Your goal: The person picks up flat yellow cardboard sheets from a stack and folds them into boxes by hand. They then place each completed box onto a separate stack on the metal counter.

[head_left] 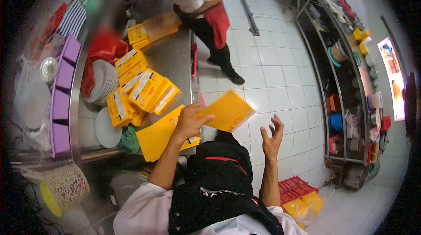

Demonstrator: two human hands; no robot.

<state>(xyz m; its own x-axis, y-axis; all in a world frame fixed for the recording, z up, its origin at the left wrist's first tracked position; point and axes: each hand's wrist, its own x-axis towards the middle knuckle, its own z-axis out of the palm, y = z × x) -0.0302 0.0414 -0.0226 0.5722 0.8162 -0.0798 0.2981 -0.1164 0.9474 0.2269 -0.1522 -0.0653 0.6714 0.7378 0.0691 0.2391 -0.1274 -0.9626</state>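
Yellow card, a flat-looking printed carton (pixel 228 111), held out over the tiled floor just off the aisle edge of the stainless-steel worktop (pixel 169 61). Left hand (pixel 190 123) pinches one end, thumb on the upper face. Right hand (pixel 272 137) empty, fingers spread and partly curled, farther out from the worktop.

Risks, my judgement: a one-ended pinch could let the carton twist or drop, with only floor below. At the worktop's near end, flat yellow cardboard sheets (pixel 158 136) lie right under the left forearm; a sleeve or elbow could drag them off. Farther up the worktop, yellow rectangular printed boxes (pixel 147 92) lean at odd angles; a knock might make the heap slide. Co-worker in a red apron (pixel 218 24), beside the worktop's far stretch, also holds something yellow; turning could bring a bump.

Containers: boxes on the worktop look closed, contents hidden. Purple plastic rack (pixel 66 99) along the worktop's wall side; cannot tell what its sections hold. Cream openwork plastic basket (pixel 66 186) near the worktop's near end, inside not readable. Red plastic crate (pixel 296 190) on the floor, well apart from the worktop; clear bags with yellow contents (pixel 309 204) by it, in or beside unclear.
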